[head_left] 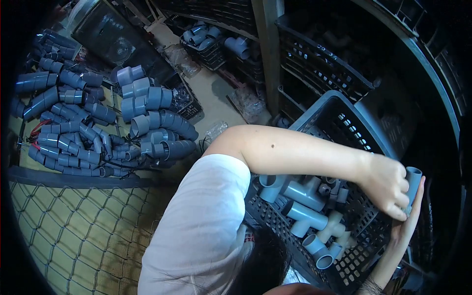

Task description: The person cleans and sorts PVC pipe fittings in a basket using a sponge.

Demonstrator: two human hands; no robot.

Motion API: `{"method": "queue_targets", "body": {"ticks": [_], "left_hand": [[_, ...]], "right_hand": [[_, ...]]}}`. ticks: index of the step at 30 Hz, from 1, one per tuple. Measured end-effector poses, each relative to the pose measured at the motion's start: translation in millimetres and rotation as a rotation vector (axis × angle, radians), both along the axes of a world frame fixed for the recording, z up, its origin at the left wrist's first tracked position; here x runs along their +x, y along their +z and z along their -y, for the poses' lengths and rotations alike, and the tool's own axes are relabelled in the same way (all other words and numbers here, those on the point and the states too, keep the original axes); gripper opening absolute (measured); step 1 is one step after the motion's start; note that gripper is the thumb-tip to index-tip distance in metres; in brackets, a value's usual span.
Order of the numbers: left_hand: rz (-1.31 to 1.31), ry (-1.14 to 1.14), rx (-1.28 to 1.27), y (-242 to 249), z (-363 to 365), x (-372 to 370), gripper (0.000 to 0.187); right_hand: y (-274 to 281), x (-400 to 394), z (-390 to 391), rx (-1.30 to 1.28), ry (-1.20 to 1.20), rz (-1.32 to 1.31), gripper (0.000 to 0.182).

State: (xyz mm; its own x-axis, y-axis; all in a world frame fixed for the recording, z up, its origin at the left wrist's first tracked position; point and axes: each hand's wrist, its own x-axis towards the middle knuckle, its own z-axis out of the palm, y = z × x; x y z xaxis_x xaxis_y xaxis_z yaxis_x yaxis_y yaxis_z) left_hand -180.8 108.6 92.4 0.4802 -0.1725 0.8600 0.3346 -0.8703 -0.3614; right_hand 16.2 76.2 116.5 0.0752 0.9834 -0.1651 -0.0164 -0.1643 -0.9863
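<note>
A grey plastic pipe fitting (pixel 414 178) stands between my two hands at the far right, its open round end upward. My left hand (pixel 386 186) reaches across from the left with its fingers curled against the fitting. From below, my right hand (pixel 414 209) supports it, one finger stretched along its right side; the other fingers are hidden. Beneath my left forearm is a dark plastic crate (pixel 366 211) with slotted walls. Inside it lie several loose fittings, among them a grey tee (pixel 307 216), a beige fitting (pixel 334 226) and another grey tee (pixel 318 251).
Bundles of grey pipe fittings (pixel 73 137) lie at the left, above a wire mesh (pixel 73 226). Another black crate (pixel 324 64) stands behind, beside an upright post (pixel 270 54). A smaller crate of fittings (pixel 204 51) sits at the back, with clear plastic bags (pixel 248 103) on the floor.
</note>
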Motion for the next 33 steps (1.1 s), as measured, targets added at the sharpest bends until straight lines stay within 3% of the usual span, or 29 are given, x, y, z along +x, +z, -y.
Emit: {"method": "queue_targets", "body": {"ticks": [4,6,8,10,12,13,18,19,22,26,28,29,30,33], "left_hand": [[0.115,0.115,-0.180,4,-23,-19,0.021],[0.131,0.149,-0.212,4,-21,-19,0.021],[0.003,0.107,-0.050,-3,-1,-3,0.023],[-0.005,0.096,0.020,2,3,-4,0.025],[0.022,0.068,-0.132,9,-4,-15,0.025],[0.049,0.144,-0.175,8,-9,-17,0.024],[0.087,0.113,-0.162,-2,2,-5,0.025],[-0.032,0.090,-0.188,0,13,-7,0.025],[-0.066,0.050,-0.097,-2,6,-6,0.025],[0.007,0.100,-0.249,1,-11,-15,0.026],[-0.022,0.038,-0.265,-1,1,-9,0.028],[-0.073,0.046,-0.174,-3,12,-5,0.030],[-0.098,0.029,-0.068,-9,18,2,0.032],[-0.043,0.056,-0.051,0,14,1,0.025]], "right_hand": [[-2,14,-11,-0.175,-0.027,-0.042,0.049],[-6,24,-13,-0.133,0.102,-0.150,0.050],[9,-6,-4,-0.109,-0.019,-0.234,0.050],[2,-5,0,0.020,0.040,-0.149,0.050],[7,-10,1,-0.033,-0.098,-0.130,0.049],[6,11,-7,-0.050,0.182,-0.102,0.047],[-4,8,-7,-0.115,-0.029,-0.186,0.055],[4,4,-8,-0.057,0.174,-0.098,0.059],[19,-23,4,-0.091,0.063,-0.061,0.061],[14,-7,1,-0.071,0.123,-0.103,0.061],[29,-47,10,-0.049,-0.206,-0.071,0.062],[20,-31,5,-0.054,-0.154,-0.136,0.064],[7,5,-6,-0.105,0.180,-0.256,0.066],[11,-4,-3,-0.114,0.153,-0.279,0.065]]}}
